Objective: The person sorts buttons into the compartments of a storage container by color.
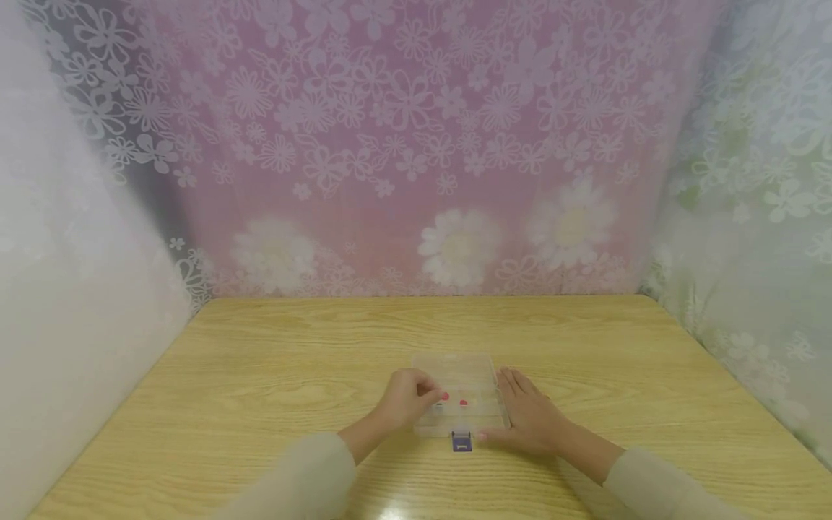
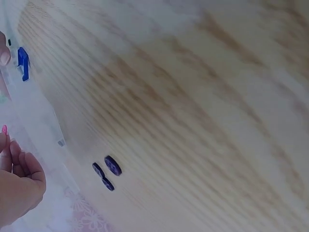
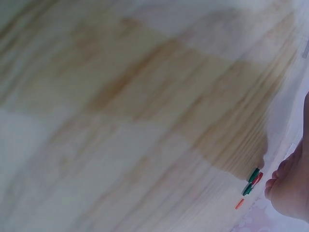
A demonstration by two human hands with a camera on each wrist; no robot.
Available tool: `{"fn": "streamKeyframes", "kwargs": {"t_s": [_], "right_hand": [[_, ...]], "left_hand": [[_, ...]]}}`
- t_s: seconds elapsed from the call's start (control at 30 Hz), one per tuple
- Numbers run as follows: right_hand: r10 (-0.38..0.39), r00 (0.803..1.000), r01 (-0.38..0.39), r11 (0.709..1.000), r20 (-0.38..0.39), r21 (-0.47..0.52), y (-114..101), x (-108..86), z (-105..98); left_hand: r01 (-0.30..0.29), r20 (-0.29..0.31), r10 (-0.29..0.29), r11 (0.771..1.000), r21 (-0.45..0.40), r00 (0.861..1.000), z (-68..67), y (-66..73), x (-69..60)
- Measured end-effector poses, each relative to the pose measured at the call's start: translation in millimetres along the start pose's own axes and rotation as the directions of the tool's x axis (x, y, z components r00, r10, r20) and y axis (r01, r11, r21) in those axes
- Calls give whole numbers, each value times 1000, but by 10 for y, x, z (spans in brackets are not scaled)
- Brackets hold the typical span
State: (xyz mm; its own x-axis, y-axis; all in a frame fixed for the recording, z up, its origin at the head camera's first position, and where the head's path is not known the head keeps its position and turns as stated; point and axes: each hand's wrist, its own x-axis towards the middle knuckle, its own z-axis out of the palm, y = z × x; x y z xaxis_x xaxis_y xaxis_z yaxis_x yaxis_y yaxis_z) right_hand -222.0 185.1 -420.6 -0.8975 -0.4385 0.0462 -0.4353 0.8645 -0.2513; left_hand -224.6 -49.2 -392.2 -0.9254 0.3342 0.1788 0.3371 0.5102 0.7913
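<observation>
A clear plastic compartment box [image 1: 425,431] with its lid raised lies on the table, its blue latch [image 1: 461,442] toward me. Above its left part, my left hand [image 1: 404,399] pinches a small red button [image 1: 445,396] between thumb and fingertips; it looks pink in the left wrist view. Another red button [image 1: 464,403] is at the box's middle compartments. My right hand [image 1: 536,420] rests against the right side, fingers extended along it and thumb at the front edge near the latch. Whether the held button touches the box cannot be told.
Dark purple buttons [image 2: 112,165] lie on the wood table [image 1: 273,347] beside the box in the left wrist view. In the right wrist view, green buttons [image 3: 247,189], a red button [image 3: 258,179] and an orange piece [image 3: 239,203] lie near the right hand. Flowered curtains [image 1: 403,144] surround the table.
</observation>
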Motion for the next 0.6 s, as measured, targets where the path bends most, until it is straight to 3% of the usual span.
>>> {"fn": "streamKeyframes", "kwargs": {"t_s": [0.43,0.6], "right_hand": [[21,1000,-21,1000,4,5,-24,-18,-14],[-7,1000,7,1000,-14,-22,-23,-20,-35]], "left_hand": [[-30,-7,30,999,-19,1000,232,63,156],[-15,13,15,1000,-15,1000,296,120,175]]}}
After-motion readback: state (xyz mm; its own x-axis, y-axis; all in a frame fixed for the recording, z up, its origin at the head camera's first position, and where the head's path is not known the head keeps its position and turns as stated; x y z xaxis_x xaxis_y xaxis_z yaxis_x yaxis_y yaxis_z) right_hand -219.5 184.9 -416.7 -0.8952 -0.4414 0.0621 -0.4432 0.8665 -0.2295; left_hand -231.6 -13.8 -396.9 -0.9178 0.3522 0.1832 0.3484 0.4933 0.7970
